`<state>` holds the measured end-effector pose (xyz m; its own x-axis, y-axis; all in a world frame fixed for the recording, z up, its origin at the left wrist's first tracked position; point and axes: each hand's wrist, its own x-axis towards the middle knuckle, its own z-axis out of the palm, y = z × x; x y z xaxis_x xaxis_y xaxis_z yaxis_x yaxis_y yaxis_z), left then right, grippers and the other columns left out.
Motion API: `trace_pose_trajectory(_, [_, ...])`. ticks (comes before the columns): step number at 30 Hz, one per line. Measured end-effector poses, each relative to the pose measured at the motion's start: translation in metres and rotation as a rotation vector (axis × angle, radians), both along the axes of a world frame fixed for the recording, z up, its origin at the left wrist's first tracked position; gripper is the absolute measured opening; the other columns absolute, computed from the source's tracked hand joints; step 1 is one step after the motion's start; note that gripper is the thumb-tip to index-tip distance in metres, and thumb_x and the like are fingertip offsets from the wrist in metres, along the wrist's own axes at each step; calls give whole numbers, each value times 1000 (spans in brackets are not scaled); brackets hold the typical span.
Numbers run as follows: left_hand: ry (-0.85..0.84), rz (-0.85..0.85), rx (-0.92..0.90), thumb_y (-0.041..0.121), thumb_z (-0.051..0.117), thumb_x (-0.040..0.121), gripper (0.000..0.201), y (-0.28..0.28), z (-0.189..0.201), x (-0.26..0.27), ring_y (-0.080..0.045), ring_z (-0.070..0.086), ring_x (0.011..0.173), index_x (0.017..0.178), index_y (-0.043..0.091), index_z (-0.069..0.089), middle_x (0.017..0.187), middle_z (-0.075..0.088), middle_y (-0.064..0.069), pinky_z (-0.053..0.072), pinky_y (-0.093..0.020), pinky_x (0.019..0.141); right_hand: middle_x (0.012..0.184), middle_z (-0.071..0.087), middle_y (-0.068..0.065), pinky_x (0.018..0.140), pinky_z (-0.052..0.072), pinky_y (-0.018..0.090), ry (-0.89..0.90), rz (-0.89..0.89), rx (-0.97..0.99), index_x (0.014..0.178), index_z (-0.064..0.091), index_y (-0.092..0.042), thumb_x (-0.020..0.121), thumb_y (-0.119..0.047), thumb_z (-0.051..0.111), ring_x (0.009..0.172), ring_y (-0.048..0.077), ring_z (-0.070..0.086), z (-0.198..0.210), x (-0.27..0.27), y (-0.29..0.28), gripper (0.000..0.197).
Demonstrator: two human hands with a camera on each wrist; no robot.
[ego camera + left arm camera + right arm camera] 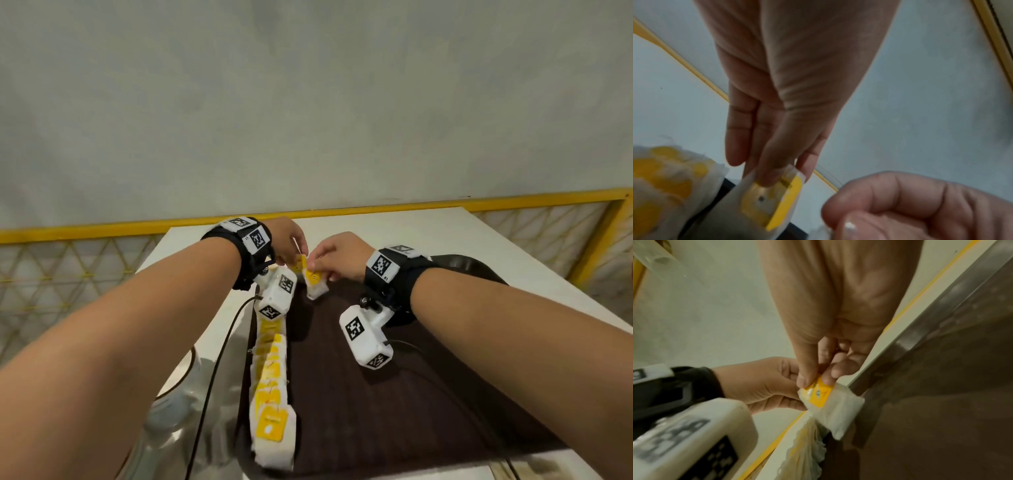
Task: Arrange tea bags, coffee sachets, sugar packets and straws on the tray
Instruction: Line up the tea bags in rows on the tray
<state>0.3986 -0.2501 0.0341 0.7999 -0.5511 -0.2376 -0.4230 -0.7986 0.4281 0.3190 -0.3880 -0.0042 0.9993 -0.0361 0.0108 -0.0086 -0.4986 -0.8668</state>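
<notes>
A dark brown tray (394, 394) lies on the white table (445, 236). A row of several white tea bags with yellow tags (270, 387) runs along its left side. Both hands meet at the tray's far left corner. My left hand (291, 258) pinches a yellow-tagged tea bag (777, 199) between thumb and fingers (768, 170). Close beside it, my right hand (317, 265) pinches the yellow tag of another tea bag (836, 410), which hangs just above the tray's rim (920, 324). The row's far end (807, 444) lies right under it.
A clear glass container (171, 404) stands off the tray's left side near the front, with a black cable (219, 359) crossing it. A yellow rail (376, 205) and lattice fence run behind the table. A wall rises beyond.
</notes>
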Motion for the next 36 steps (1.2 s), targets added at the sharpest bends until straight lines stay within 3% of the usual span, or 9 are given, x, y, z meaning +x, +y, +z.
trace_pose_trajectory(5, [8,-15,55,0,68,81,21,7,-3,9,-23,64,89,99,11,66,94,68,-5,54,-39,89,70,63,13,51,53,15,58,40,119,88,63,0,87,3,64,49,7,62,-4,14,10,3])
trace_pose_trajectory(8, [-29,-5,33,1,68,82,19,9,-8,9,-23,63,88,95,15,67,90,68,-3,54,-38,87,77,65,17,51,52,17,57,6,-51,95,66,3,86,0,65,57,13,61,-6,19,13,9])
trace_pose_trajectory(14, [-57,30,-54,-1,66,84,20,12,-12,10,-17,62,82,96,14,69,78,64,4,54,-31,84,64,53,-7,59,45,19,-30,-34,-356,96,73,-6,87,-7,66,58,9,50,-5,30,19,12])
trace_pose_trajectory(17, [-66,46,-74,-1,67,83,20,11,-14,9,-20,65,85,95,13,71,82,67,0,56,-36,88,72,57,-6,66,49,24,-49,-42,-399,96,74,-8,87,-8,65,64,12,52,-4,31,22,13])
trace_pose_trajectory(22, [-60,85,-103,-1,68,81,18,11,-16,8,-31,67,99,89,14,68,98,72,-9,55,-43,89,87,70,6,72,53,28,-52,-103,-404,68,61,-20,81,-6,68,73,17,59,-9,33,27,21])
trace_pose_trajectory(28, [-2,110,-135,6,65,83,21,16,-14,7,-13,67,82,101,15,66,100,71,-8,55,-32,83,100,67,12,83,56,42,-32,-164,-214,109,61,-12,79,-6,71,91,27,66,-17,32,26,32])
trace_pose_trajectory(31, [-6,74,-63,9,75,76,29,15,-13,5,-16,65,87,103,16,65,101,69,-4,55,-33,83,100,69,13,85,56,43,-39,-144,-170,110,64,-11,76,-8,76,93,26,67,-15,33,25,36])
trace_pose_trajectory(34, [-63,82,-56,8,76,76,26,11,-13,2,-8,59,67,98,14,64,92,66,0,46,-22,58,99,68,10,84,56,43,-24,-126,-154,112,63,-11,76,-7,77,90,25,65,-13,34,24,39])
trace_pose_trajectory(36, [-60,82,-71,6,76,76,26,10,-14,2,-5,56,62,97,14,62,88,65,2,40,-19,53,104,63,9,75,58,38,-10,-84,-114,121,58,-8,78,-3,74,87,23,62,-12,32,23,46])
